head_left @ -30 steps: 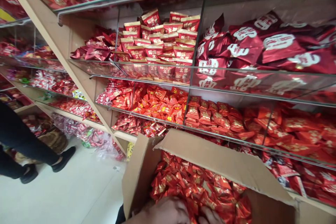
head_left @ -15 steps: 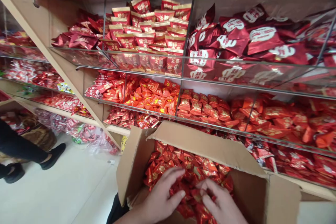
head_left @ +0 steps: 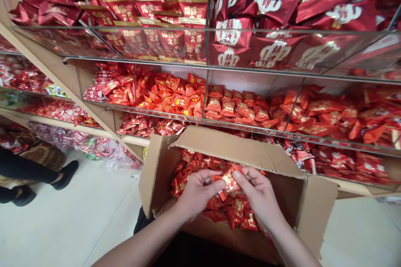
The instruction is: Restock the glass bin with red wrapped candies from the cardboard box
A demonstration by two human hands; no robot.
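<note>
Over an open cardboard box (head_left: 233, 148), both hands pinch small red foil snack packets with gold print. My left hand (head_left: 200, 192) is closed, thumb against fingers, on the left end of a red packet (head_left: 229, 181). Its other side is gripped between thumb and fingers of my right hand (head_left: 258, 190). Whether one packet or more is in the fingers I cannot fully make out. Many like packets (head_left: 236, 212) lie loose in the box below, partly hidden by my hands and wrists.
Shelves with clear front panels (head_left: 150, 112) hold red packets behind the box. Larger dark red bags (head_left: 232, 33) fill the shelf above. A wooden divider (head_left: 59, 79) slants at left. Another person's legs (head_left: 28, 167) stand on the pale floor (head_left: 81, 212), near plastic-wrapped goods (head_left: 103, 146).
My hands have risen from among the packets in the box and now hold red packet material between them. The view has tilted down and come nearer the shelves.
</note>
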